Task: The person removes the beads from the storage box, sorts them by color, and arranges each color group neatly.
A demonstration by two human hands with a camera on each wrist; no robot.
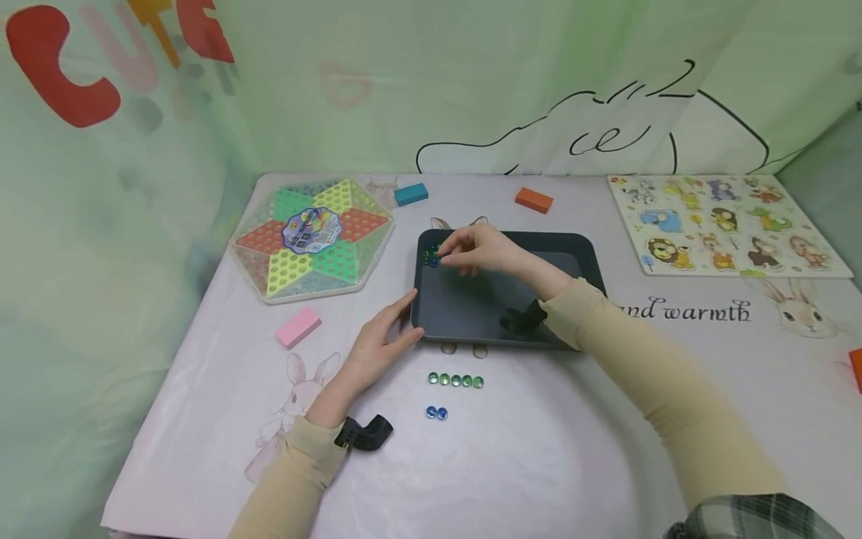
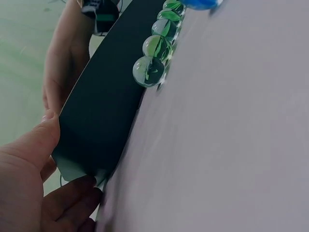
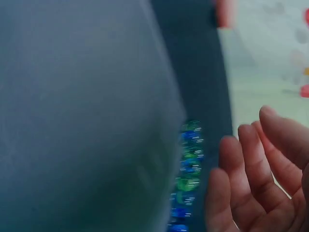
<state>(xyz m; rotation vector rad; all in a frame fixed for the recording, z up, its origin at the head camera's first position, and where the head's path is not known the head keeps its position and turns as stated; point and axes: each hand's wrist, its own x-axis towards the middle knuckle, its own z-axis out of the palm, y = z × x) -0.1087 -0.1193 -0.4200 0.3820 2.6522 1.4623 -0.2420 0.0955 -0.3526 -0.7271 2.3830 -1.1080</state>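
A dark grey tray (image 1: 498, 299) lies in the middle of the table. My left hand (image 1: 407, 318) grips its near-left corner; in the left wrist view the thumb (image 2: 36, 142) lies on the rim (image 2: 104, 101) and the fingers (image 2: 72, 203) curl beneath. My right hand (image 1: 447, 254) reaches to the tray's far-left corner, fingers loose beside a cluster of blue and green marbles (image 1: 431, 257) (image 3: 188, 169). Nothing shows between its fingers (image 3: 251, 179). A row of green marbles (image 1: 456, 380) (image 2: 154, 53) and two blue marbles (image 1: 437, 412) lie on the cloth in front of the tray.
A hexagonal Chinese checkers board (image 1: 313, 238) sits at the back left. A teal block (image 1: 411, 194) and an orange block (image 1: 534, 200) lie behind the tray, a pink block (image 1: 298, 327) to its left. An animal puzzle board (image 1: 727, 223) is at the back right.
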